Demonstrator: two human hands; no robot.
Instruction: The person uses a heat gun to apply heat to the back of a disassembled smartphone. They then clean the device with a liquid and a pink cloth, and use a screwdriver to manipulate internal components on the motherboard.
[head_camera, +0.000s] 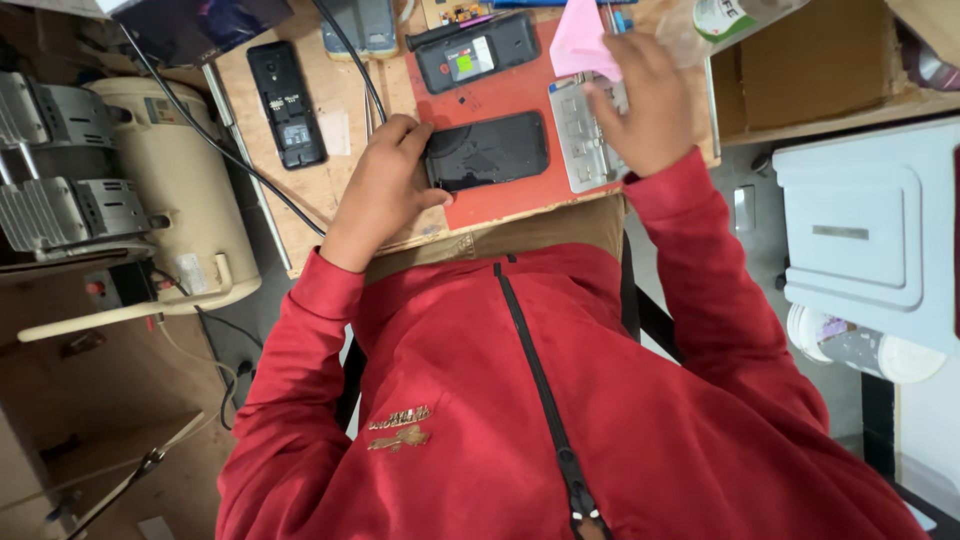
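Here, left hand (385, 190) clamped on the left end of a black smartphone (490, 150), thumb and fingers pinching its short edge. The phone lies face up and flat on a red work mat (500, 95), lengthwise along the mat's near edge, close to the desk's near edge. Right hand (645, 100) rests just beside the phone's right end, fingers spread over a grey metal fixture plate (580, 135) at the mat's right side; cannot tell if it grips anything, since the pink sheet (580, 40) at its fingertips may be pinched or only touched.

Further out: a small black device with a lit screen (475, 55) at the mat's far edge. Off the mat to the left, on the bare wooden desk (330, 120), an opened black keypad phone body (287, 100); black cables (200, 130) run across that left part. A cream-coloured machine (170, 190) stands off the desk's left edge, a white box (870, 230) off its right. Red zip jacket (540, 400) fills the foreground.

Judgement on the hold: the left grip looks right for steadying the phone. Best kept low and on the frame, not pressing the glass, with the phone flat on the mat so it does not slide toward the near edge. The right hand should stay clear of the screen.
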